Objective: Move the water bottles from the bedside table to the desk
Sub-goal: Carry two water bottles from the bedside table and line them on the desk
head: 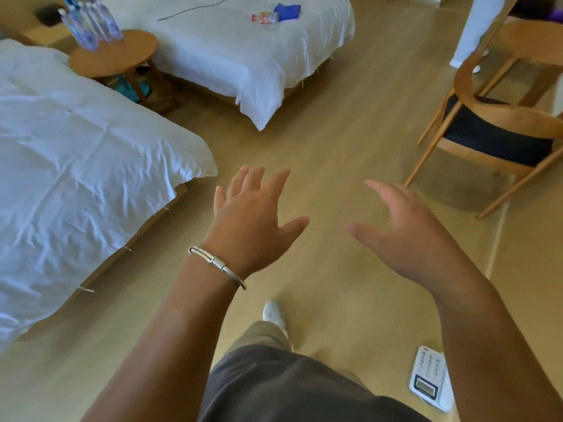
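Observation:
Several clear water bottles (pixel 91 24) with blue labels stand upright on the round wooden bedside table (pixel 122 54) at the top left, between two beds. My left hand (pixel 254 214) and my right hand (pixel 405 236) are stretched out in front of me over the bare floor, fingers spread and holding nothing. A silver bangle sits on my left wrist. Both hands are far from the bottles. A wooden desk corner (pixel 536 41) shows at the top right edge.
Two beds with white sheets, the near bed (pixel 76 166) on the left and the far bed (pixel 243 56) at the top. A wooden chair (pixel 493 129) with a dark seat stands at the right. A white telephone (pixel 429 379) lies at the lower right. My foot steps forward on the wooden floor.

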